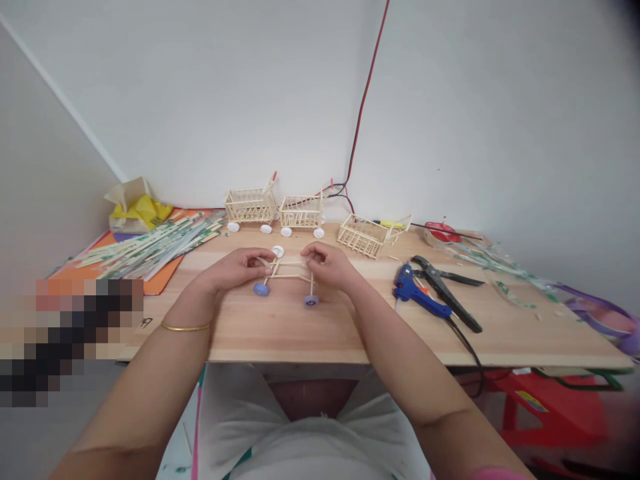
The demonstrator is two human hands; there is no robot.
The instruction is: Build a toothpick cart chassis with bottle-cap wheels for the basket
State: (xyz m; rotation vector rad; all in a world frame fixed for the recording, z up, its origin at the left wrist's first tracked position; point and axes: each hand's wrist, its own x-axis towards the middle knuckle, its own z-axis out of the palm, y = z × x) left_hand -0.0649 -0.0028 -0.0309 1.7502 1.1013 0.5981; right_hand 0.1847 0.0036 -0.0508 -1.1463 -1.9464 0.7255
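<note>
Between my hands, low over the table, is a small wheeled frame of thin wooden sticks. Two blue wheels, one at the left and one at the right, face me, and a white wheel shows at its far left corner. My left hand pinches the frame's left side by the axle stick. At the right side, my right hand closes its fingers on the frame's other end; its fingertips partly hide the sticks there and any fourth wheel.
Behind stand two wheeled stick carts and a basket without visible wheels. A blue glue gun and black-handled cutters lie right. Packaged sticks cover an orange sheet at left. A red stool stands below.
</note>
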